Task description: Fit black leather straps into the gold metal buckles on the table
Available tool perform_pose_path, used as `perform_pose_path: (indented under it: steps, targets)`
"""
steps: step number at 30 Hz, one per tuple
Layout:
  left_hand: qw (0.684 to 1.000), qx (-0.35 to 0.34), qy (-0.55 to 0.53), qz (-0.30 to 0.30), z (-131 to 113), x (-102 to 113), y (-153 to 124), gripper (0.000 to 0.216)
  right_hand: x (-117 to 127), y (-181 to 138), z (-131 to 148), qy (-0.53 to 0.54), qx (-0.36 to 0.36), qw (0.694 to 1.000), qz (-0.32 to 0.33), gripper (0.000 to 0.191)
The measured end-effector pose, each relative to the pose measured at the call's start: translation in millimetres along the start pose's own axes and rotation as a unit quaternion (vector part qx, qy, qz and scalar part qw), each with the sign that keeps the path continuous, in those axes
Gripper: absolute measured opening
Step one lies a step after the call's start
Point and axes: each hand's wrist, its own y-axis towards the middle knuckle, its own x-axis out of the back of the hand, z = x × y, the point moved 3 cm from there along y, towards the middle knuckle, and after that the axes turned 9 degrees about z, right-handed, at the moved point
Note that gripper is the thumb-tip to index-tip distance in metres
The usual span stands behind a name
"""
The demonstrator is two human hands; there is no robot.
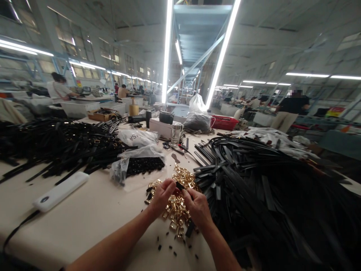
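Both my hands meet over a heap of gold-coloured metal buckles [178, 206] on the table. My left hand [161, 195] is closed in a pinch at one end of a short stretch of black strap [179, 185]. Thumb and fingers of my right hand [199, 209] are closed round its other end. The fingers hide most of the strap, and any buckle on it is too small to make out. Small black pieces [170, 247] lie scattered below the buckles. Close to my right hand is a large pile of black straps [254, 188].
Left of the buckles lies an open plastic bag of small black parts [145, 165]. A white corded device [60, 192] rests further left, before a pile of black straps with metal fittings [56, 146]. A glass jar [176, 134] and a red basket [224, 122] stand behind. People work in the background.
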Motion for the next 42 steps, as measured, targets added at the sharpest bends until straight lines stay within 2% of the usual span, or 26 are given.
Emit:
perform_pose_path:
  steps: [2, 5, 10, 17, 24, 26, 30, 33, 36, 39, 42]
  targets:
    - [0.997, 0.04, -0.062, 0.013, 1.1, 0.1, 0.2, 0.039, 3.1, -0.1, 0.3, 0.015, 0.003, 1.0, 0.003, 0.043]
    - [0.987, 0.09, -0.118, 0.057, -0.5, -2.1, 0.7, 0.028, 6.4, -1.0, 4.5, 0.025, 0.009, 0.999, 0.025, 0.045]
    - [0.967, 0.181, -0.115, 0.139, -5.2, -3.4, -1.2, 0.036, 7.7, -1.5, 10.2, 0.035, 0.038, 0.996, 0.078, 0.045]
    - [0.956, 0.197, -0.128, 0.173, -6.1, 6.4, -1.2, 0.032, 10.0, -4.7, 12.7, 0.039, 0.055, 0.991, 0.118, 0.041]
    - [0.937, 0.228, -0.164, 0.208, -11.1, 1.4, -4.0, 0.027, 10.7, -7.0, 15.7, 0.064, 0.058, 0.985, 0.147, 0.043]
    - [0.938, 0.228, -0.162, 0.203, -12.9, 2.6, -3.4, 0.026, 12.8, -6.8, 16.4, 0.041, 0.063, 0.989, 0.124, 0.041]
    - [0.951, 0.208, -0.118, 0.194, -16.0, 9.4, -1.1, 0.028, 23.2, -7.8, 19.3, -0.046, 0.075, 0.996, 0.032, 0.034]
    - [0.958, 0.198, -0.029, 0.203, -14.9, 12.1, -0.6, 0.028, 29.1, -9.0, 20.9, -0.126, 0.095, 0.987, -0.026, 0.031]
    - [0.961, 0.176, 0.07, 0.202, -11.2, 9.9, 0.0, 0.021, 29.6, -8.8, 21.7, -0.19, 0.132, 0.971, -0.056, 0.025]
    - [0.973, 0.157, 0.07, 0.154, -8.1, 5.8, 2.0, 0.017, 31.3, -10.1, 24.4, -0.193, 0.176, 0.957, -0.122, 0.018]
    - [0.987, 0.137, -0.011, 0.084, -8.4, 4.2, 4.7, 0.016, 32.6, -13.2, 26.0, -0.125, 0.192, 0.957, -0.179, 0.017]
